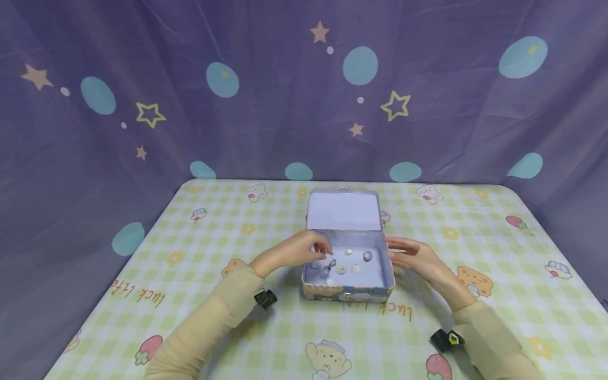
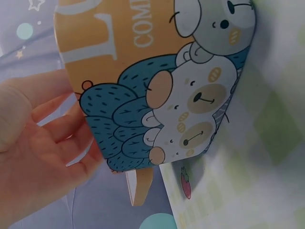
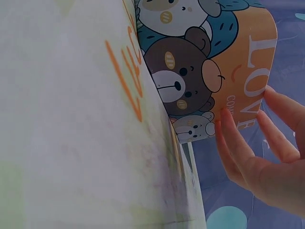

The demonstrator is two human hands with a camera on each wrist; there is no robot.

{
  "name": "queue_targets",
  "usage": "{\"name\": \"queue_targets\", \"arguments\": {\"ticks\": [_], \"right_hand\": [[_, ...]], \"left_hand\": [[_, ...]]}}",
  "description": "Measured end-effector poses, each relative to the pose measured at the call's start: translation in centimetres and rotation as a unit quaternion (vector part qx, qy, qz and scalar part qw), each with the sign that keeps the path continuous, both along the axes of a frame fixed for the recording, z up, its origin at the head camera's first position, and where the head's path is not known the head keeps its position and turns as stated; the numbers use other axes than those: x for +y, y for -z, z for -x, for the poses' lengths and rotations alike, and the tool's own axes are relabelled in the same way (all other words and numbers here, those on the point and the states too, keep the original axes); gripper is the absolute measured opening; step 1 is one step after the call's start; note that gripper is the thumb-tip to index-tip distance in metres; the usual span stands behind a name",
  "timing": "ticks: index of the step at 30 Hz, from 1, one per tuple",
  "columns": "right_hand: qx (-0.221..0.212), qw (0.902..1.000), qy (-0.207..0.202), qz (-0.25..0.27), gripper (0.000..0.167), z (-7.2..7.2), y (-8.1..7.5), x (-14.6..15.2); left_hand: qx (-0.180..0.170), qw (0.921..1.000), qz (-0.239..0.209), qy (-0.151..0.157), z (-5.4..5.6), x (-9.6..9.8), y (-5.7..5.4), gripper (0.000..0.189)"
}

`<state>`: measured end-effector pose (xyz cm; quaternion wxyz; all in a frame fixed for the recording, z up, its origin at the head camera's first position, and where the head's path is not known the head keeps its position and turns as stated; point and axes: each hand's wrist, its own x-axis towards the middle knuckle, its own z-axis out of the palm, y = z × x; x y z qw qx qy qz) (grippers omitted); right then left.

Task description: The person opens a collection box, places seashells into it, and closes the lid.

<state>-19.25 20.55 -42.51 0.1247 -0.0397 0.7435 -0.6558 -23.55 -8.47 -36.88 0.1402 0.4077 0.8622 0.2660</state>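
Observation:
A rectangular tin box (image 1: pixel 347 293) with its hinged lid (image 1: pixel 344 210) raised stands on the table. On its pale floor lie several small rounded, shell-like pieces (image 1: pixel 368 256), some whitish, some purple-grey. My left hand (image 1: pixel 296 248) reaches over the left wall, fingers bent down inside. In the left wrist view the box's side (image 2: pixel 143 95) hides those fingertips; I cannot tell whether they pinch a piece. My right hand (image 1: pixel 418 258) is at the right side, its fingertips on the outer wall (image 3: pixel 214 71), printed with cartoon bears and orange panels.
A green-and-white checked tablecloth (image 1: pixel 271 332) with cartoon prints covers the table. Behind it hangs a purple curtain (image 1: pixel 285 121) with stars and blue ovals. Each sleeve has a dark wrist camera (image 1: pixel 266 299) near its cuff.

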Motion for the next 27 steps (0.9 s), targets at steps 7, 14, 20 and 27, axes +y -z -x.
{"name": "queue_targets", "arguments": {"ticks": [7,14,20,27], "right_hand": [[0.013,0.9991,-0.012,0.038,0.06,0.9,-0.6,0.8],[0.033,0.9984,-0.032,0.033,0.054,2.3,-1.4,1.4],[0.025,0.9988,-0.034,0.026,0.057,4.0,-2.7,1.4],[0.027,0.9985,-0.013,0.046,0.049,6.5,-2.6,1.2]], "left_hand": [[0.054,0.9953,-0.07,-0.04,0.4,-0.9,-0.2,0.013],[0.07,0.9852,-0.121,-0.099,1.4,-1.8,-0.1,0.013],[0.047,0.9692,-0.192,-0.147,2.4,-2.2,-0.4,0.017],[0.032,0.9491,-0.252,-0.187,4.1,-2.4,-0.1,0.027]]}}
